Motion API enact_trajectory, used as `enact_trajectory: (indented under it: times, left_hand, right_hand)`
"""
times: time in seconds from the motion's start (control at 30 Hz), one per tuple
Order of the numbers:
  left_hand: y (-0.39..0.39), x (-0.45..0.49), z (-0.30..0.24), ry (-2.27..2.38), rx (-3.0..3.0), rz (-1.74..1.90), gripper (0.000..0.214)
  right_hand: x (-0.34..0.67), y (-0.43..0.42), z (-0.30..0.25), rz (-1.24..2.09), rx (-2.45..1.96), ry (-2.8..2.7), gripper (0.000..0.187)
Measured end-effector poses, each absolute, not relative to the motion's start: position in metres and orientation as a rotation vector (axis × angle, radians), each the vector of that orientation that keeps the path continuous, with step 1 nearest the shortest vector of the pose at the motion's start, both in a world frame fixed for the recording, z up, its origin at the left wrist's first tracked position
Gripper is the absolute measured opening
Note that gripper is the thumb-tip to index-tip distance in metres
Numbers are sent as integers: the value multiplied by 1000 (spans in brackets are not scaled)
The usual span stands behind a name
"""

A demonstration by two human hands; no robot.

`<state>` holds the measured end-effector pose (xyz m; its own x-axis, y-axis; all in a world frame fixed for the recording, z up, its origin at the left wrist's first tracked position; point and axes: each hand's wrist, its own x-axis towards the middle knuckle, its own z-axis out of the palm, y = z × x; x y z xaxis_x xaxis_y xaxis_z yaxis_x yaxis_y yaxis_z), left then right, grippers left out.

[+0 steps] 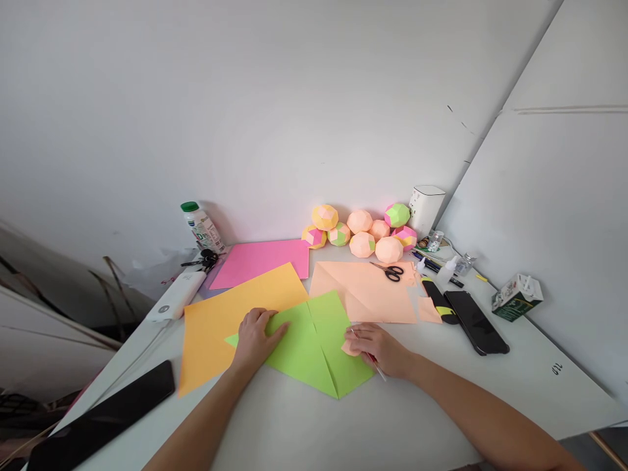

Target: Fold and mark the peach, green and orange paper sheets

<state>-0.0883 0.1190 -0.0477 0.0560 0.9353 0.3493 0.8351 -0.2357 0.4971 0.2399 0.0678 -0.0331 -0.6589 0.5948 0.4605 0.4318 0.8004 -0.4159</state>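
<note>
Two bare hands at work on a white table (294, 432), viewed from the head camera. The left hand (258, 337) lies palm down with its thumb spread from the fingers, resting on the left part of a creased green sheet (297, 350), which lies nearest the person, between the forearms. The right hand (383, 348), its fingers drawn in, holds a slender red-and-whitish tool (374, 360) at the sheet's right edge; a small peach paper piece (349, 348) shows at its fingertips, though whether it is gripped cannot be told. The green sheet overlaps a yellow-orange sheet (210, 333) at left and a peach sheet (373, 297) behind; black-handled scissors (394, 273) rest on the latter. Farther back lie a pink sheet (267, 261) and, against the wall, faceted paper balls (362, 244).
</note>
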Motion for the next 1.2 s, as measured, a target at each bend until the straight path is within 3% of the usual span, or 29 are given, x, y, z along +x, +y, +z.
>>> enact_trajectory:
  times: [0.23,0.57,1.2]
  left_hand:
    - [113,-87,-36,1656,2137,1166,22]
    - [101,-75,-29,1389,2220,1263,18]
    - [96,-74,-25,1156,2301,1183,13]
  right_hand:
    - [238,69,-27,253,-759,-2311,21]
    - [240,65,-15,-52,-734,-2198,21]
    - [244,71,-38,111,-846,-2395,23]
